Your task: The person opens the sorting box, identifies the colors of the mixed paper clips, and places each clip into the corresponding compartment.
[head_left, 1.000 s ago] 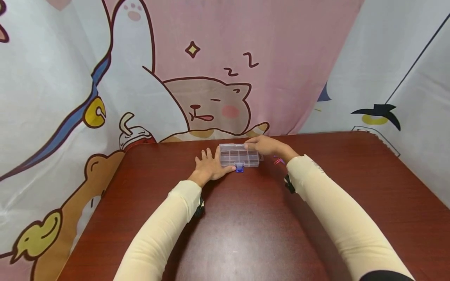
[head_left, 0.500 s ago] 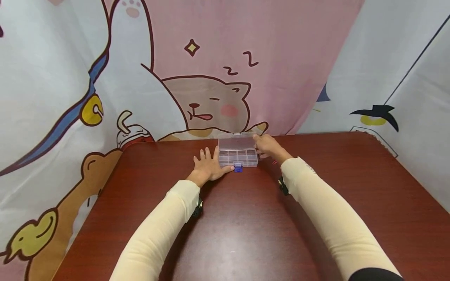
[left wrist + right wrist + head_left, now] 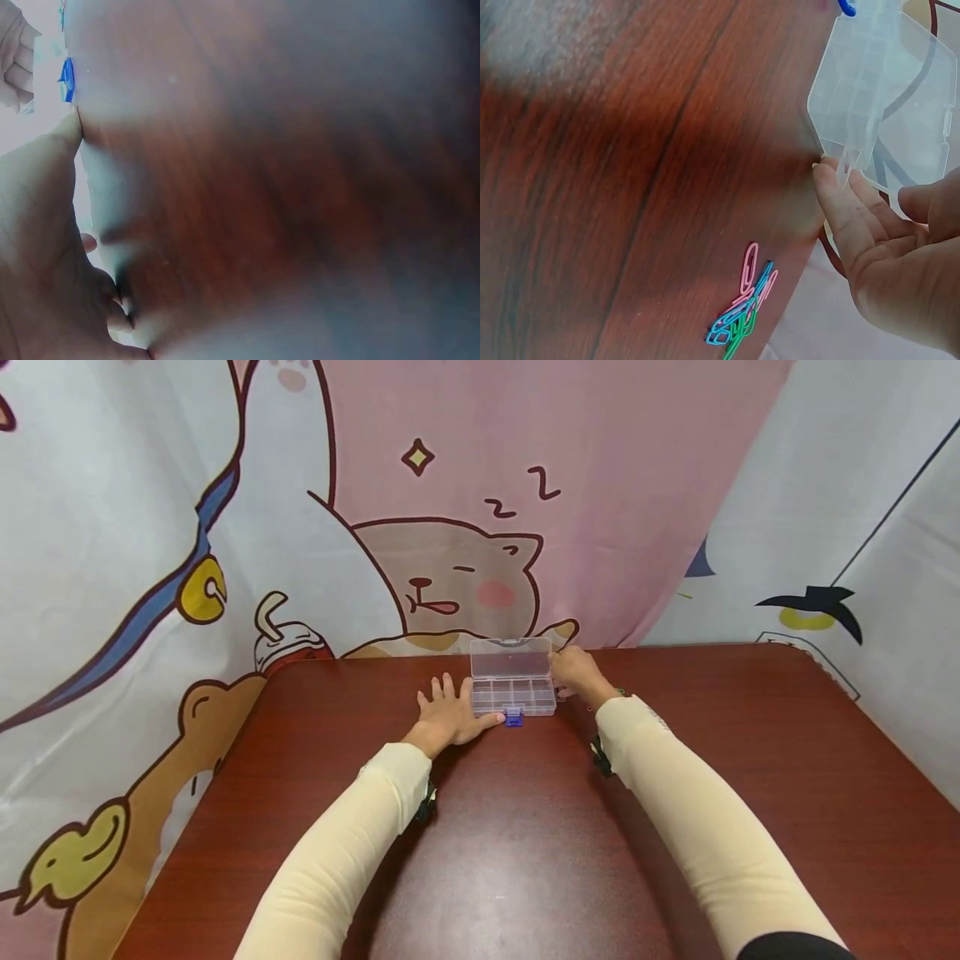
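Observation:
A clear plastic compartment box (image 3: 513,695) lies near the table's far edge, its transparent lid (image 3: 512,658) raised and a blue latch (image 3: 513,718) at its front. My left hand (image 3: 447,714) rests spread at the box's left side, the thumb reaching along the front edge to the latch. At the right end is my right hand (image 3: 576,672). In the right wrist view its fingers (image 3: 847,202) are extended against the box's end, and the thumb (image 3: 919,201) is beside the lid's corner. Pink, blue and green paper clips (image 3: 742,307) lie in a small pile near the right hand.
The brown wooden table (image 3: 487,827) ends just behind the box. A curtain (image 3: 637,510) with cartoon animals hangs close behind that edge and along both sides.
The lid has swung up and back from the box. My right hand has shifted from the top of the lid to the box's right end. The left hand stays in place.

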{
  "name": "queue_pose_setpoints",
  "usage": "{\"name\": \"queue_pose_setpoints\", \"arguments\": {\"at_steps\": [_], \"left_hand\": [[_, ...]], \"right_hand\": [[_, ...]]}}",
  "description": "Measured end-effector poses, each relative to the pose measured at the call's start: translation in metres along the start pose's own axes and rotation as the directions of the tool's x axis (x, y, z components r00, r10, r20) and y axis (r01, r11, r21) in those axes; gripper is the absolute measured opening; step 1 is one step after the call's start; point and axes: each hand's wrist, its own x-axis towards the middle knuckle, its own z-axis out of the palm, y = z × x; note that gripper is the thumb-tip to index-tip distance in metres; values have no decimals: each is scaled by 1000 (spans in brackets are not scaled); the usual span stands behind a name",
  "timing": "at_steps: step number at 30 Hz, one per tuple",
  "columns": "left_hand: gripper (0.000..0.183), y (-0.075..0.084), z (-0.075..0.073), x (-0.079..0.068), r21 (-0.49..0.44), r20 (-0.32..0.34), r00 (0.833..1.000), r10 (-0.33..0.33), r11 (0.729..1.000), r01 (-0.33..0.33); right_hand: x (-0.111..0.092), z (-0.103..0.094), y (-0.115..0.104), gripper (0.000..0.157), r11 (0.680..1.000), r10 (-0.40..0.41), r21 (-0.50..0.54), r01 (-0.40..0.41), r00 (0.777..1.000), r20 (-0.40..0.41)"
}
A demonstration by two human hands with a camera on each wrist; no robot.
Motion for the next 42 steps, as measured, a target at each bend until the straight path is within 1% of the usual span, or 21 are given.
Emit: {"name": "queue_pose_setpoints", "arguments": {"at_steps": [2,8,11,14,16,19,22,27,30,32,39,42], "left_hand": [[102,0,0,0,-3,-1,1000,4,1000,-4],[103,0,1,0,-6,-2,1000,3,1000,-3],[103,0,0,0,-12,-3,1000,1,1000,-1],[101,-1,-1,-1,-23,-11,1000,5,1000,-6],[99,-1,-2,-1,-28,-16,1000,7,1000,-8],[98,0,-3,-1,-30,-20,1000,8,999,-9],[98,0,-3,-1,-23,-17,1000,7,1000,-7],[98,-1,-1,0,-30,-7,1000,7,1000,-7],[99,0,0,0,-30,-4,1000,7,1000,-7],[100,0,0,0,-25,-4,1000,2,1000,-2],[102,1,0,0,-15,4,1000,-9,1000,9],[102,0,1,0,-26,9,1000,-9,1000,9]], "right_hand": [[0,0,1,41,1000,-5,-18,5,1000,5],[1,1,0,37,1000,5,-30,-4,999,34],[2,1,-1,37,999,18,-32,-17,1000,26],[2,1,-2,37,1000,20,-2,-20,1000,12],[1,0,-2,35,999,15,35,-16,1000,17],[-1,-2,0,33,996,-10,87,7,999,34],[-3,-5,2,32,993,-39,117,33,998,51],[-5,-16,6,33,992,-74,108,66,995,73],[-9,-27,9,37,989,-79,131,67,993,90],[-13,-35,11,38,989,-87,126,74,992,96],[-28,-57,19,37,990,-127,67,120,987,103],[-34,-65,23,36,992,-117,61,111,986,119]]}}
